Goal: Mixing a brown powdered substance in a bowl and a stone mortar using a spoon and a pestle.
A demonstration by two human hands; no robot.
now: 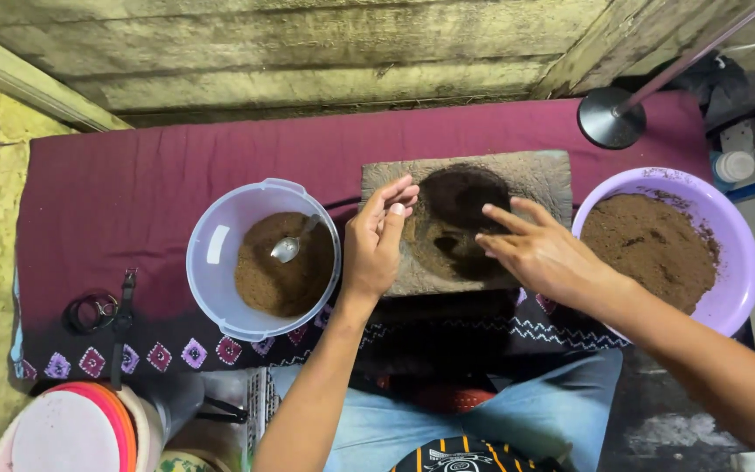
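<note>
Denim jeans (447, 411) on my lap sit closest, with a striped black-and-yellow shirt hem (465, 454) at the bottom edge. My left hand (376, 238) is up on edge over the stone slab (535, 179), fingers curled in with tips pinched narrow, holding nothing I can make out. My right hand (539, 249) is flat and relaxed, fingers spread a little and pointing left, hovering at the dark round patch (460, 218) on the slab; can't tell if the tips touch it. Slab is rough grey, rectangular, with brown powder smeared in a damp-looking circle. Left of it is a clear round plastic container (211, 253) with lug handles, holding brown powder (273, 271) and a metal spoon (288, 248) stuck in. Right of the slab is a lilac plastic basin (740, 253), smooth, with a bigger heap of coarser brown powder (648, 245). All rest on a maroon cloth (133, 183) with a patterned border. Round metal stand base (612, 118) at far right. Stacked plastic plates (72, 433) at bottom left.
</note>
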